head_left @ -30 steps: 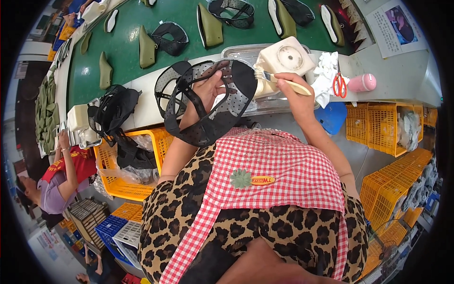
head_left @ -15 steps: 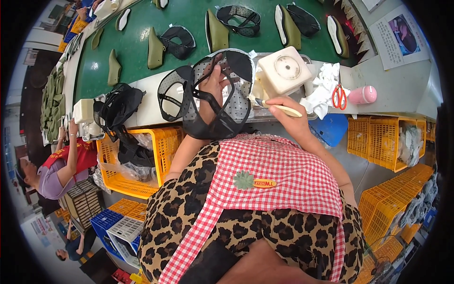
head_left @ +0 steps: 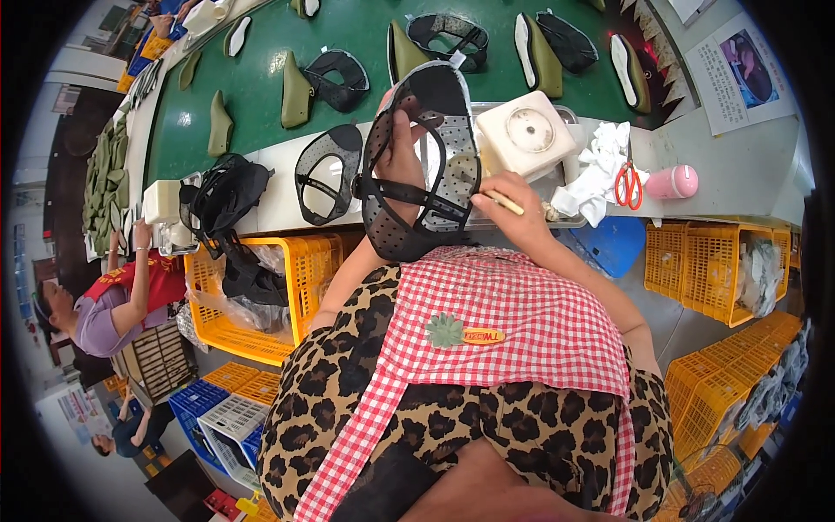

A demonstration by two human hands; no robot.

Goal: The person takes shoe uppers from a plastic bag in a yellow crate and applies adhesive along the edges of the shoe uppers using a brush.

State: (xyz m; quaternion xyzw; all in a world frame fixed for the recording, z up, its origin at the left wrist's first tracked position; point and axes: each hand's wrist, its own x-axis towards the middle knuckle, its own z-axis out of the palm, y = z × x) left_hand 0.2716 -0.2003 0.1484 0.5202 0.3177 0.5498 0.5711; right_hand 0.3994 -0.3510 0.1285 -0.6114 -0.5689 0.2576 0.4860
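My left hand (head_left: 402, 165) is closed on a black mesh shoe upper (head_left: 457, 165) with dots and straps, holding it up over the bench front. Its fingers show through the opening. At the upper's right edge, my right hand (head_left: 515, 211) grips a brush (head_left: 504, 202) by its pale handle. The bristles are hidden by the hand and the upper's edge. A second black mesh upper (head_left: 341, 150) lies on the bench to the left of the held one. Just beyond my right hand, a white square container (head_left: 529, 132) with a round top rests over a clear tray (head_left: 570, 122).
Olive shoe lasts (head_left: 296, 91) and black uppers (head_left: 341, 80) stand on the green belt (head_left: 252, 52). White cloth (head_left: 600, 170), red-handled scissors (head_left: 628, 184) and a pink bottle (head_left: 672, 182) lie right. Black uppers (head_left: 228, 191) hang over a yellow crate (head_left: 239, 335). A co-worker (head_left: 113, 313) works left.
The held upper has turned more upright and shifted slightly right. My right hand has brought the brush in against its edge, and the bristles have gone out of sight.
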